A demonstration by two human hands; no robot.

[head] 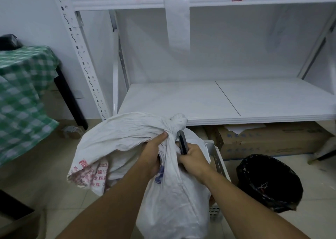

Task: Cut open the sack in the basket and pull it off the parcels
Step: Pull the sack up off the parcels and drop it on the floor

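Note:
A crumpled white sack [174, 202] with red and blue print stands in a white plastic basket [219, 158], of which only the right rim shows. The sack's top is bunched and tied in a knot [179, 120]. My left hand [154, 153] grips the gathered neck just below the knot. My right hand [192, 157] holds a dark grey utility knife [182, 142], its tip pointing up beside the neck, right under the knot. The parcels are hidden inside the sack.
A white metal shelf unit [218, 100] stands right behind the basket, with cardboard boxes [269, 140] under its lowest board. A black-lined bin [269, 182] sits at the right. A table with a green checked cloth [23, 97] is at the left.

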